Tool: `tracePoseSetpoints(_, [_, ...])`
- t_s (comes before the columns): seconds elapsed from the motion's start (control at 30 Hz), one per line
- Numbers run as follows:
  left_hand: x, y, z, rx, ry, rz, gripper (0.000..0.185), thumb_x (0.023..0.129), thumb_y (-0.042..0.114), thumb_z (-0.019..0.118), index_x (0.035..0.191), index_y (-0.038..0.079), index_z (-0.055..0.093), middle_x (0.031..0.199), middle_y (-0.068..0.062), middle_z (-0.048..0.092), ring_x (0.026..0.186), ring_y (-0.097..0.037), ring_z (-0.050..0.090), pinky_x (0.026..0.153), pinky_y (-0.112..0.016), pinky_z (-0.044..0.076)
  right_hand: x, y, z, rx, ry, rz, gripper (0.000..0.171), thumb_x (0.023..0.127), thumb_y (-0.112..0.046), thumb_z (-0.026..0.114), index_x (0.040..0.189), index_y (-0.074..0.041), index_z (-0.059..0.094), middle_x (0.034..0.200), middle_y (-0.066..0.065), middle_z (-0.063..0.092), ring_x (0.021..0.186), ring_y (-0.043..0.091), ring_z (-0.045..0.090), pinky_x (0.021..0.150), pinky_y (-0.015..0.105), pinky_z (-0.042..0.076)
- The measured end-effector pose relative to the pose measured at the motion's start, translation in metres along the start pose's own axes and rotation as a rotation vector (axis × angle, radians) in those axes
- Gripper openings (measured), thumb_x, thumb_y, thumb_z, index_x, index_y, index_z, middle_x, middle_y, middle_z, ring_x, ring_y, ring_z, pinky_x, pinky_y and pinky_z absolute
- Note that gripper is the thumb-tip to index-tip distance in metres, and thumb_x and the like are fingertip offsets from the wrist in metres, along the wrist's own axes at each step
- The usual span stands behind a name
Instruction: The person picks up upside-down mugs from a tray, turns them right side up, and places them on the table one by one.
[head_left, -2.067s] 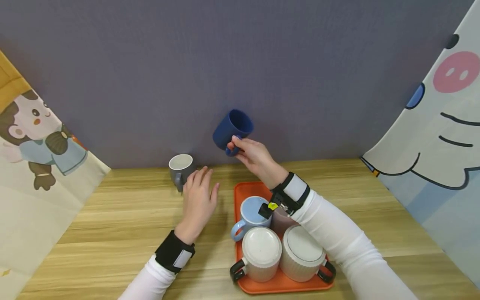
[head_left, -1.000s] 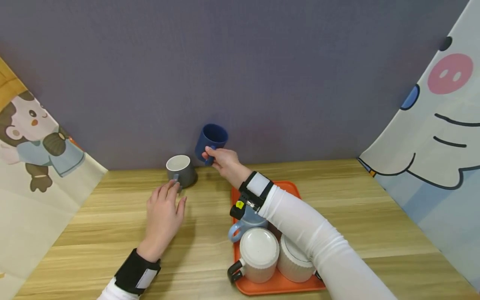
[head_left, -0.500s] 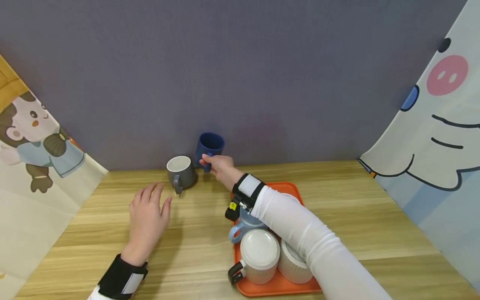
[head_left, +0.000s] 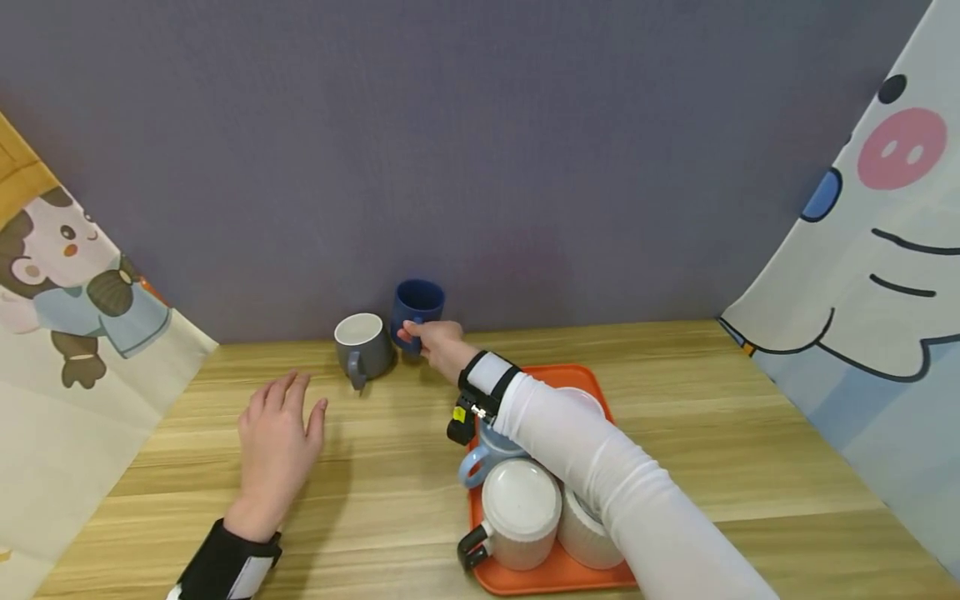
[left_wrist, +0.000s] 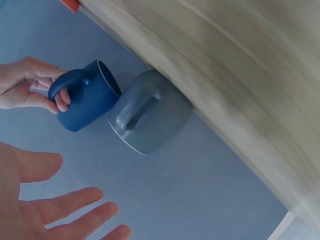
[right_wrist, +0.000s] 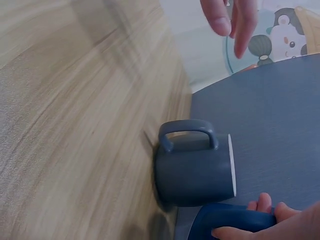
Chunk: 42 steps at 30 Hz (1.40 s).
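Dark blue mug (left_wrist: 89,104): plain, matte, straight-sided, blue inside too, mouth up, thin pale edge round the underside, curved handle (left_wrist: 68,77). It's at the far side, left of centre, held just above the bench (head_left: 397,467) by the grey wall (head_left: 525,167), about upright. Right hand (head_left: 444,345) has it, fingers and thumb closed round the handle. Grey mug (head_left: 377,357) sits just left of it, upright on the bench, white inside, handle toward the near side; can't tell from here if the two touch. Left hand (head_left: 277,437) is over the bench on the left, near the grey mug, fingers straight and spread, thumb out, holding nothing. Orange tray (head_left: 562,577) near side, right of centre: light blue mug (head_left: 501,448), plus two ribbed white mugs (head_left: 522,517) nearer, bottoms up; right sleeve (head_left: 600,467) hides part of the load.
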<state>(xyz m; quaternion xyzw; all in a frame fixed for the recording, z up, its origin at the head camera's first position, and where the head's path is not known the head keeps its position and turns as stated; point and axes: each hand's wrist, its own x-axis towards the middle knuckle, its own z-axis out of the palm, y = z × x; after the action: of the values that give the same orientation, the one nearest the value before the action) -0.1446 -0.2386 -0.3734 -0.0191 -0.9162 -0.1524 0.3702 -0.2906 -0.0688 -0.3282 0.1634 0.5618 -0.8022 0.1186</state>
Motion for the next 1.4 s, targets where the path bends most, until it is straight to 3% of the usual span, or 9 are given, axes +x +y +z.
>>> tracePoseSetpoints(0.83, [-0.008,-0.015,-0.011,0.035,-0.028,-0.031,0.039,0.084,0.012,0.067,0.116,-0.008,0.059,0.122,-0.029,0.055,0.109,-0.049,0.045,0.083,-0.061,0.034,0.006,0.02,0.003,-0.147,0.06,0.025,0.027,0.083,-0.005,0.071,0.108,0.006,0.066,0.103,0.016,0.07,0.101,0.025,0.068,0.096,0.035,0.047])
tracePoseSetpoints(0.93, [-0.008,-0.017,-0.011,0.04,-0.027,-0.033,0.039,0.084,0.013,0.067,0.116,-0.008,0.059,0.121,-0.029,0.055,0.109,-0.049,0.045,0.084,-0.061,0.034,0.007,0.022,0.004,-0.2,0.08,0.036,0.024,0.083,-0.009,0.072,0.104,0.002,0.069,0.1,0.012,0.072,0.099,0.021,0.068,0.077,0.024,0.049])
tracePoseSetpoints(1.0, [-0.009,-0.017,-0.011,0.044,-0.028,-0.033,0.039,0.084,0.013,0.067,0.116,-0.008,0.059,0.121,-0.029,0.055,0.109,-0.049,0.046,0.084,-0.062,0.034,0.008,0.023,0.004,-0.239,0.093,0.044,0.022,0.082,-0.011,0.073,0.101,0.0,0.071,0.096,0.01,0.073,0.097,0.018,0.069,0.063,0.018,0.04])
tracePoseSetpoints(1.1, [-0.009,-0.016,-0.011,0.046,-0.029,-0.032,0.039,0.084,0.012,0.067,0.116,-0.008,0.059,0.121,-0.029,0.055,0.109,-0.049,0.046,0.083,-0.062,0.034,0.008,0.025,0.004,-0.249,0.1,0.036,0.022,0.082,-0.01,0.074,0.1,0.001,0.072,0.096,0.011,0.073,0.096,0.018,0.068,0.053,0.017,0.026])
tracePoseSetpoints(1.27, [-0.01,-0.016,-0.01,0.044,-0.026,-0.026,0.039,0.084,0.012,0.067,0.116,-0.008,0.059,0.121,-0.028,0.056,0.11,-0.049,0.046,0.083,-0.062,0.034,0.011,0.028,0.004,-0.23,0.09,0.037,0.024,0.082,-0.01,0.073,0.103,0.002,0.07,0.098,0.012,0.072,0.098,0.019,0.068,0.059,0.017,0.03])
tracePoseSetpoints(1.4, [-0.009,-0.016,-0.01,0.044,-0.027,-0.023,0.039,0.084,0.012,0.067,0.117,-0.008,0.059,0.122,-0.028,0.056,0.11,-0.049,0.046,0.084,-0.062,0.034,0.012,0.028,0.004,-0.205,0.072,0.034,0.028,0.082,-0.008,0.072,0.108,0.004,0.067,0.104,0.015,0.071,0.101,0.024,0.067,0.078,0.021,0.042])
